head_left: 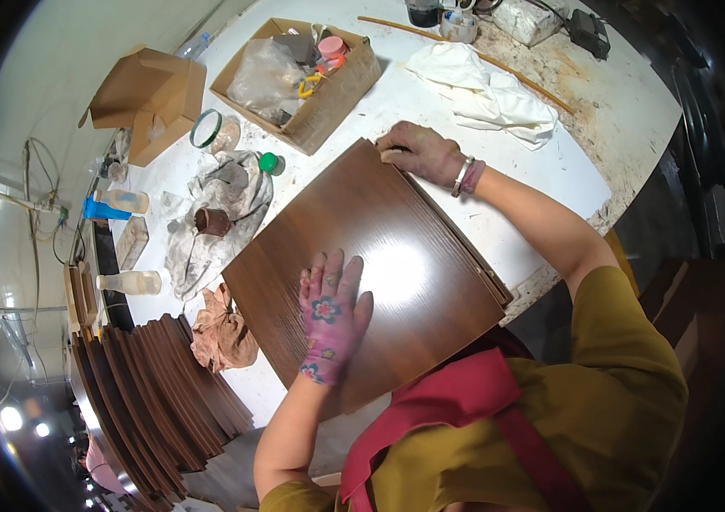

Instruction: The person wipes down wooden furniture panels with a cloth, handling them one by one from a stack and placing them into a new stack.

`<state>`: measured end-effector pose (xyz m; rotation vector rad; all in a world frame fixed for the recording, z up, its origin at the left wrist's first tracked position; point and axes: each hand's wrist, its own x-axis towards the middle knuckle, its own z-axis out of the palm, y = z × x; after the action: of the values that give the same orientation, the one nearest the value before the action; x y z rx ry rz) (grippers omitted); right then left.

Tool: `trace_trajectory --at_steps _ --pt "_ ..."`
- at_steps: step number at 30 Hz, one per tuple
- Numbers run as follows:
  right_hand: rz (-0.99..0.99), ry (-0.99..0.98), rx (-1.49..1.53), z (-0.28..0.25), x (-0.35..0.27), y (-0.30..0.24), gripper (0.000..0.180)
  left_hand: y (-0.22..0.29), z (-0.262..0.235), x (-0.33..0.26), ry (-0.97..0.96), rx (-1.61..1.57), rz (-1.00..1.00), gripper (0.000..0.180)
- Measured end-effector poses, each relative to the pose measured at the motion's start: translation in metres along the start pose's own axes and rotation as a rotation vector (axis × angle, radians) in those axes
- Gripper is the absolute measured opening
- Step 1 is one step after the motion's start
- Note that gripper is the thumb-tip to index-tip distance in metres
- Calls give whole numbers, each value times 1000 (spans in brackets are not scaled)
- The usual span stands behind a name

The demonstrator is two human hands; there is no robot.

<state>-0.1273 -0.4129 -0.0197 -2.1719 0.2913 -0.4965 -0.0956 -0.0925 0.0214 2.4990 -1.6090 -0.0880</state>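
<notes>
Left hand (331,317) lies flat, fingers spread, on the glossy brown board (371,256) at the counter's (541,171) near edge, right hand (420,152) fingers curled on its far corner; surface looks finished, stack of boards (166,392) waits at left.

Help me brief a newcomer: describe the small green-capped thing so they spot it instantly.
Start at the open cardboard box on the white table. Just below its near corner, beside the stained grey rag, sits the green cap, the only bright green round thing there.
</notes>
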Motion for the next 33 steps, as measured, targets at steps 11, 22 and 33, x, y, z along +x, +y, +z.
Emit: trace_trajectory --at_steps 11,22,33 --pt "32 -146 153 -13 -57 -7 28 3 1 5 6 11 -1 55" --pt "-119 -23 203 6 -37 18 23 -1 9 3 25 53 4 58" --pt "-68 -57 333 -33 -95 -12 30 4 8 4 39 89 37 55"
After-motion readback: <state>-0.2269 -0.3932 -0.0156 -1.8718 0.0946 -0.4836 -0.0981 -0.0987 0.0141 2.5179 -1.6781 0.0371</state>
